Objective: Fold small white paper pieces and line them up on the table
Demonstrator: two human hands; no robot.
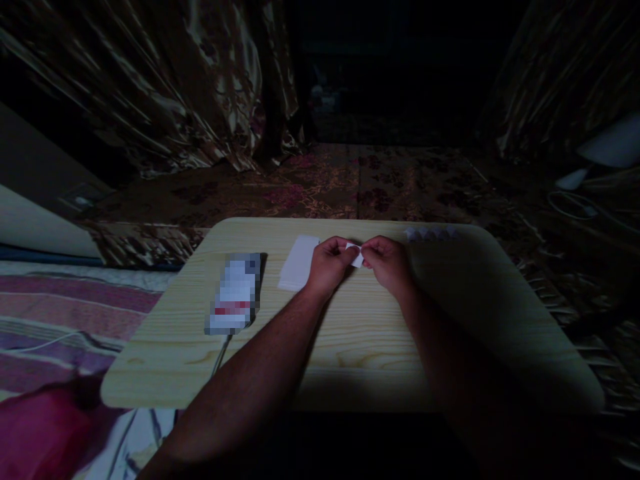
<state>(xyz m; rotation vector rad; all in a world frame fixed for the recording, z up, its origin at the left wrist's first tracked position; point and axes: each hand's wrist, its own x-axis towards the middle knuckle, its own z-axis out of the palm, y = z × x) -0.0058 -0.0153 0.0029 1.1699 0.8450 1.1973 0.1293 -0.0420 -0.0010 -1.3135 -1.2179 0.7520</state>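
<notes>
A small white piece of paper (355, 256) is held between my two hands above the wooden table. My left hand (328, 264) pinches its left side, the thumb lying over it. On the other side, the fingertips of my right hand (385, 260) are closed on its right edge. White paper sheets (295, 264) lie flat on the table just left of my left hand, partly covered by it. To the right of my right hand, near the far edge, several small pale folded pieces (431, 233) stand in a row.
On the left of the light wooden table (370, 360) lies a phone (234, 293), its screen blurred, with a white cable (221, 353) attached. A striped bed cover (75, 313) is at the left. A patterned cloth ledge (330, 187) lies beyond the table. A lamp (613, 143) stands at right.
</notes>
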